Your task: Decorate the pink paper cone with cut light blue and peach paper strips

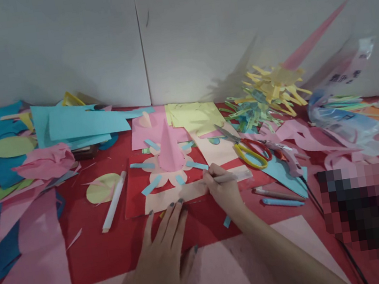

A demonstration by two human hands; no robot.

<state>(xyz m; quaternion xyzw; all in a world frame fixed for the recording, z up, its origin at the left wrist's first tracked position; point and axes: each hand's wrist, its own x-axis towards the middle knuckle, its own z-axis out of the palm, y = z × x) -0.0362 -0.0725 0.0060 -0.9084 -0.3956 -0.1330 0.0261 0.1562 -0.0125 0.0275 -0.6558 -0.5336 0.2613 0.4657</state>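
Note:
My left hand (167, 245) lies flat with fingers spread, its fingertips on the lower edge of a pale peach paper strip (172, 196). My right hand (223, 188) is closed around a slim pen (225, 178), its tip pointing left over the strip. The strip lies across a red sheet (130, 188). On that sheet, above the strip, is a peach paper flower (161, 179) with a pink paper cone (169, 149) standing at its centre. Short blue paper strips (151, 185) lie out from the petals.
Yellow-handled scissors (251, 156) and a pink glue gun (289, 158) with a black cord lie right. A white glue stick (115, 203) and a blue pen (283, 202) flank the work. Yellow fringed paper (274, 89), blue sheets (82, 120) and crumpled pink paper (46, 162) sit near the wall.

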